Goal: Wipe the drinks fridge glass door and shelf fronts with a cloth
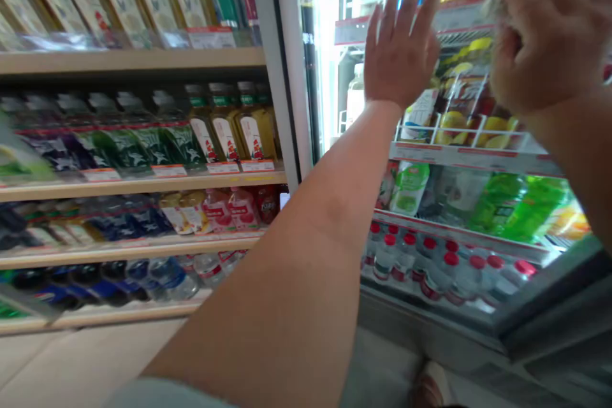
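Observation:
My left hand is raised with its fingers stretched out and spread. It lies flat against the glass door of a lit drinks fridge, in front of the upper shelves. My right hand is up at the top right of the same glass, slightly blurred. Its fingers are curled over a small pale thing that I cannot make out. Behind the glass stand yellow and green bottles. On the bottom shelf are several red-capped water bottles.
To the left, open wooden shelves hold rows of bottled drinks with price tags. The fridge's grey frame divides the two. The fridge's lower edge juts out at the right. Pale floor tiles and a shoe tip show below.

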The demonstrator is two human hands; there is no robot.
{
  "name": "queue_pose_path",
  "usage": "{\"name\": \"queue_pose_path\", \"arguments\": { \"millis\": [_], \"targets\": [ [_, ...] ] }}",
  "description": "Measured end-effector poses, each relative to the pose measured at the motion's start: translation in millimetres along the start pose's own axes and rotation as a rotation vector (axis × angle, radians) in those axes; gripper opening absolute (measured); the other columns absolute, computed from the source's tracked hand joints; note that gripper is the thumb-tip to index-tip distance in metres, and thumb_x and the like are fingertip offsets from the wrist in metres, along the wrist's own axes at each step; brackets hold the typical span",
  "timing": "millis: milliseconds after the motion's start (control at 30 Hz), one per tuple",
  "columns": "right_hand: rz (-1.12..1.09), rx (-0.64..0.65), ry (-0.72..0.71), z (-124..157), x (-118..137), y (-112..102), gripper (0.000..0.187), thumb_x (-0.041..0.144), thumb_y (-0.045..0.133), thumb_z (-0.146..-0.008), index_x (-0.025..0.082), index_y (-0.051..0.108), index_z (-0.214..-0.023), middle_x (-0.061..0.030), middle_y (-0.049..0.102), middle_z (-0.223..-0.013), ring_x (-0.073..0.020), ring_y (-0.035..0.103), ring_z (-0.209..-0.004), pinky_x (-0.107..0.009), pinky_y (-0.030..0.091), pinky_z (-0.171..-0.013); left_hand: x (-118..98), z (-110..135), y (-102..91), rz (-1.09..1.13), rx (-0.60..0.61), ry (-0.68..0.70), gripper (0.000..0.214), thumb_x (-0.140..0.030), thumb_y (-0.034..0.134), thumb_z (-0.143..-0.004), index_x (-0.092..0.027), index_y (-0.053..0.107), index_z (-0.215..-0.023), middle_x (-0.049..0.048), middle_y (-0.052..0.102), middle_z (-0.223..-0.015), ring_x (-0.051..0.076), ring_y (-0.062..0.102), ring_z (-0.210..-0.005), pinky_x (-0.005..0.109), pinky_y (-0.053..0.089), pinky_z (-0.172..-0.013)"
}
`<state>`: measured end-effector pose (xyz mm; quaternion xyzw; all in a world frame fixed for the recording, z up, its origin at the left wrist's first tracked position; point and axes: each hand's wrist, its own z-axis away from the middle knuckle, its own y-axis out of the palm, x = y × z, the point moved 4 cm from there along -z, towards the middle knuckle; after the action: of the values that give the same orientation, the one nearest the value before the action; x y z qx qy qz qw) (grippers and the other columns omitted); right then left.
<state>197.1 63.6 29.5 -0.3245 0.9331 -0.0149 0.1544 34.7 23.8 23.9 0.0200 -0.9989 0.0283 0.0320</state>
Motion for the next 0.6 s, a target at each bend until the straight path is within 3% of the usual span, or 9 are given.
{"name": "queue_pose_path", "arguments": {
  "millis": [67, 167, 267, 367, 500, 600],
  "targets": [
    [-0.03, 0.042, -0.108, 15, -2, -4, 0.057, 0.041, 0.021, -0.106, 0.018, 0.05, -0.15, -0.0036, 0.044, -0.159, -0.0237, 0.034, -0.151, -0.047, 0.032, -0.123, 0, 1, -1.9, -0.003, -0.016, 0.023, 0.062, -0.018, 0.041, -0.089, -0.031, 0.053, -0.147, -0.0069, 0.044, -0.156, 0.024, 0.025, -0.152, 0.042, 0.016, -0.127],
    [-0.03, 0.015, -0.144, 34, -9, -10, 0.051, 0.034, 0.028, -0.106, 0.018, 0.051, -0.148, -0.0041, 0.045, -0.158, -0.0233, 0.036, -0.15, -0.047, 0.035, -0.122, -2, 1, -5.7, -0.037, -0.064, 0.05, 0.06, -0.015, 0.039, -0.09, -0.026, 0.053, -0.148, -0.0031, 0.045, -0.156, 0.026, 0.028, -0.151, 0.043, 0.021, -0.126],
    [-0.032, 0.068, -0.147, 48, -14, -15, 0.05, 0.033, 0.025, -0.107, 0.02, 0.049, -0.15, -0.0027, 0.043, -0.159, -0.0202, 0.033, -0.151, -0.045, 0.033, -0.124, -3, 1, -4.6, -0.069, -0.027, 0.028, 0.061, -0.012, 0.037, -0.091, -0.021, 0.051, -0.15, -0.0016, 0.043, -0.158, 0.024, 0.027, -0.151, 0.041, 0.018, -0.127],
    [-0.017, 0.166, -0.125, 60, -21, -20, 0.053, 0.037, 0.019, -0.108, 0.022, 0.047, -0.151, -0.0011, 0.04, -0.161, -0.0173, 0.029, -0.153, -0.042, 0.028, -0.125, 0, -1, 0.7, -0.03, 0.042, -0.023, 0.061, -0.017, 0.038, -0.093, -0.022, 0.045, -0.154, -0.0054, 0.036, -0.161, 0.02, 0.018, -0.154, 0.039, 0.009, -0.129],
    [-0.003, 0.235, -0.156, 73, -38, -27, 0.056, 0.039, 0.015, -0.108, 0.022, 0.045, -0.152, 0.0, 0.039, -0.162, -0.0129, 0.024, -0.154, -0.037, 0.024, -0.126, 4, -3, 7.6, 0.003, 0.047, -0.002, 0.056, -0.031, 0.033, -0.1, -0.022, 0.04, -0.155, -0.0096, 0.034, -0.162, 0.02, 0.012, -0.154, 0.039, 0.004, -0.13],
    [0.006, 0.254, -0.229, 79, -50, -33, 0.057, 0.041, 0.015, -0.108, 0.021, 0.047, -0.151, -0.001, 0.041, -0.16, -0.0124, 0.026, -0.153, -0.037, 0.027, -0.125, 8, -5, 13.2, -0.029, 0.082, -0.052, 0.053, -0.036, 0.027, -0.103, -0.026, 0.036, -0.154, -0.0171, 0.029, -0.162, 0.014, 0.006, -0.153, 0.031, -0.003, -0.13]
  ]
}}
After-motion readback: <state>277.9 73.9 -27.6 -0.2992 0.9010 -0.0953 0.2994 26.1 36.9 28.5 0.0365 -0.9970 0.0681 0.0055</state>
